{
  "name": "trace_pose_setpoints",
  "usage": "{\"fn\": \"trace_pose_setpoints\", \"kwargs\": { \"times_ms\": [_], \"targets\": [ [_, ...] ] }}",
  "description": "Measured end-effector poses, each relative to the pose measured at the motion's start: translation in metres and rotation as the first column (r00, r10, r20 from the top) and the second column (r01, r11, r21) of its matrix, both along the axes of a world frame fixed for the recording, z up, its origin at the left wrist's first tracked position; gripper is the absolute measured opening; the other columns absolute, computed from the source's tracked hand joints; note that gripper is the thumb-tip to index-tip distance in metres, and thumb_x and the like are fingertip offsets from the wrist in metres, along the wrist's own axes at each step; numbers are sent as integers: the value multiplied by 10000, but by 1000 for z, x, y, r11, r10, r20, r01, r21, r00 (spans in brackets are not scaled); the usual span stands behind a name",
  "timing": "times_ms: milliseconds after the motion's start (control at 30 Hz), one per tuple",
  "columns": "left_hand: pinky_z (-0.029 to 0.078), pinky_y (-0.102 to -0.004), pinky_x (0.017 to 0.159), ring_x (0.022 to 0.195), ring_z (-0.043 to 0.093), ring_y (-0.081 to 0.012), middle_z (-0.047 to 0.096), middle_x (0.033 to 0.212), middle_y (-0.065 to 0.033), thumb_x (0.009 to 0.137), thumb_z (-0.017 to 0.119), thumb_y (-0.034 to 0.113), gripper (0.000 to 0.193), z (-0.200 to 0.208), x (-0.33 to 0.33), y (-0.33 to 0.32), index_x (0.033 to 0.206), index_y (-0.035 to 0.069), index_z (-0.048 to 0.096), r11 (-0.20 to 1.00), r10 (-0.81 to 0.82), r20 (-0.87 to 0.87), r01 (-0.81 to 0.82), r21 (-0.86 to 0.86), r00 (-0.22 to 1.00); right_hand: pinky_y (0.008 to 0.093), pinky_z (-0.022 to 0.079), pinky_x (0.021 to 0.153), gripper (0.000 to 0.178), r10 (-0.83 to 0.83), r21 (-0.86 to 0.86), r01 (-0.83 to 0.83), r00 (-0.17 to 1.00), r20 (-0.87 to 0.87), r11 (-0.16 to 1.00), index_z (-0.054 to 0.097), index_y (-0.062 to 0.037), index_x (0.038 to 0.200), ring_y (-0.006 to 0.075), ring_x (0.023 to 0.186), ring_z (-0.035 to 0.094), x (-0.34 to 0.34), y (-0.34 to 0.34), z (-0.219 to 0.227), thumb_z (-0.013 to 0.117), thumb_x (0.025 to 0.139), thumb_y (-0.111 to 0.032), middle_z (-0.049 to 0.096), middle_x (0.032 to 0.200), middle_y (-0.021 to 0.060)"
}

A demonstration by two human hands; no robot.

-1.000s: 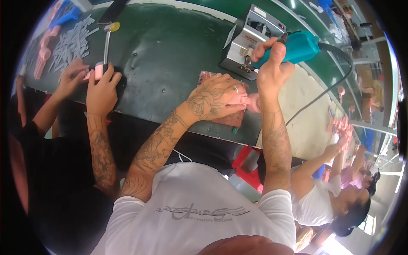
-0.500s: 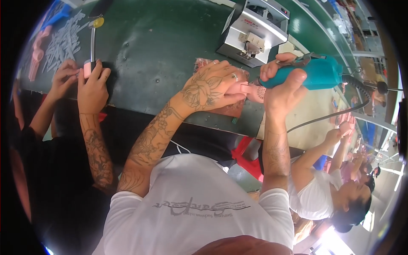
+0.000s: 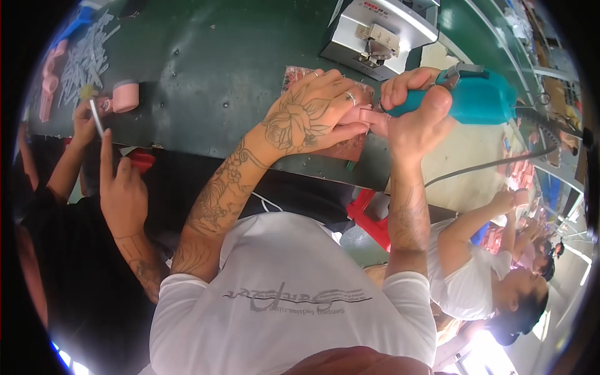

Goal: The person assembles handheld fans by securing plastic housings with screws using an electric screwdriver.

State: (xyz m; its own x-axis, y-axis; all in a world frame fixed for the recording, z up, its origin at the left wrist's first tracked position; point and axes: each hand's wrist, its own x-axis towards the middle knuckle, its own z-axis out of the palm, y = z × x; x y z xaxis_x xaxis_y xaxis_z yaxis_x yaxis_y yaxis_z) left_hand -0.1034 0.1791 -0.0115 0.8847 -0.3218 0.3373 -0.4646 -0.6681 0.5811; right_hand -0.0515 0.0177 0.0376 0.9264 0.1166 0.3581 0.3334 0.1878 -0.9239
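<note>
My left hand (image 3: 312, 115) is closed over a pink plastic part (image 3: 376, 120) on a reddish mat (image 3: 350, 150), its palm hiding most of the part. In my right hand (image 3: 420, 112) is a teal electric screwdriver (image 3: 478, 100), lying sideways with its front end toward the pink part. The fingers wrap its front and the thumb rests along its near side. Its tip is hidden behind the right hand, so I cannot tell whether it touches the part. A grey cable (image 3: 481, 167) hangs from its rear.
A silver machine (image 3: 384, 37) stands at the back of the green bench (image 3: 219, 69). On the left, a co-worker's hands (image 3: 122, 194) hold a thin rod, near a pink cylindrical part (image 3: 125, 96) and a pile of clear strips (image 3: 87, 56). Another person (image 3: 475, 275) works at right.
The view has shifted slightly. My right hand has come round more of the pink part, covering its round grille. The co-worker's hands have drawn back from a pink part, leaving it on the bench.
</note>
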Motion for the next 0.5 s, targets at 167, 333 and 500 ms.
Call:
{"fn": "trace_pose_setpoints", "kwargs": {
  "times_ms": [167, 333, 500],
  "targets": [
    [465, -449, 994, 1150, 585, -297, 663, 1213, -93, 911, 715, 442, 437, -4, -1, 0, 1163, 87, 677, 1000, 13, 59, -12, -5, 998, 361, 452, 574, 651, -66, -55, 64, 997, -43, 996, 498, 5, 943, 208, 590, 498, -1, 2, 4, 641, 961, -629, 502, 679, 89],
    [483, -434, 943, 1106, 594, -285, 670, 1178, -82, 882, 741, 400, 391, -2, -2, 1, 1115, 93, 679, 1000, 4, 117, -1, -20, 993, 356, 458, 587, 683, -72, -130, 72, 997, 5, 989, 557, 64, 1057, 226, 612, 538, 7, 6, 20, 634, 974, -610, 536, 697, 93],
    [479, -499, 1000, 1163, 601, -362, 675, 1232, -93, 891, 700, 342, 310, -4, -1, 0, 1136, 154, 732, 995, -6, 57, 12, -100, 998, 273, 462, 587, 433, -141, 37, 136, 965, 219, 990, 618, 39, 1048, 149, 621, 598, 48, 28, 24, 600, 1053, -394, 606, 675, 53]
  ]
}}
